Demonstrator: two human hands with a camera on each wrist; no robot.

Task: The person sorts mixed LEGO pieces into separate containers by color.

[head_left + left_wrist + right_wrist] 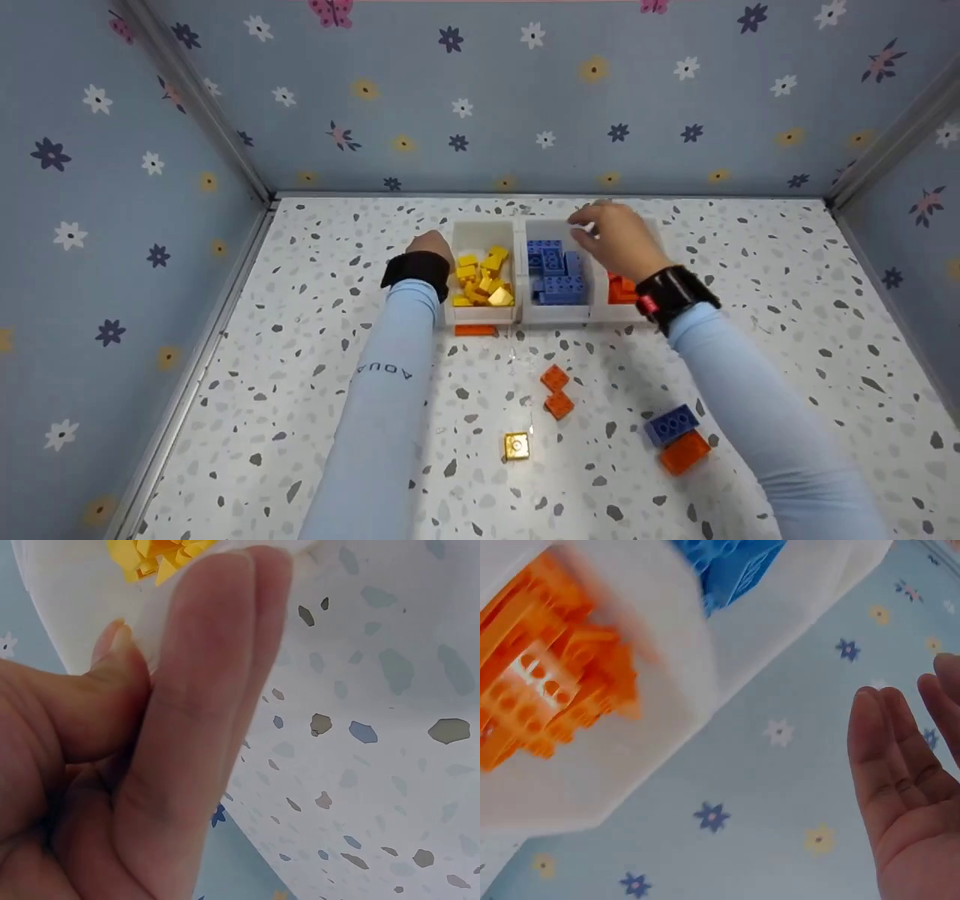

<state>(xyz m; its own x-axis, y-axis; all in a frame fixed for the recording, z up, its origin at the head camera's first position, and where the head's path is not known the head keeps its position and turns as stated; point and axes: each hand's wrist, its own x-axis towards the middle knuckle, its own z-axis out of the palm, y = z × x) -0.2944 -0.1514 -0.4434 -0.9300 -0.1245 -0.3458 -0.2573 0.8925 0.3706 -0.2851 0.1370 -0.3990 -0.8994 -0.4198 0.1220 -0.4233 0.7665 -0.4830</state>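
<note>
Three white bins stand in a row at the back of the table. Yellow bricks (487,283) lie in the left bin (486,316), blue bricks (562,285) in the middle bin (556,315), and orange bricks (536,690) in the right bin (622,313). My left hand (430,246) pinches the left bin's side wall, thumb inside and fingers outside, as the left wrist view shows. Above the middle and right bins hovers my right hand (622,238). Its fingers (870,742) are loosely extended and hold nothing. My right forearm partly hides the orange bricks in the head view.
One orange brick (475,330) lies against the left bin's front. Two small orange bricks (559,406) touch at the table's middle, with a gold-yellow brick (517,446) nearer. A blue brick (672,425) meets another orange brick (685,452) by my right forearm. Flowered panels (495,97) enclose the table.
</note>
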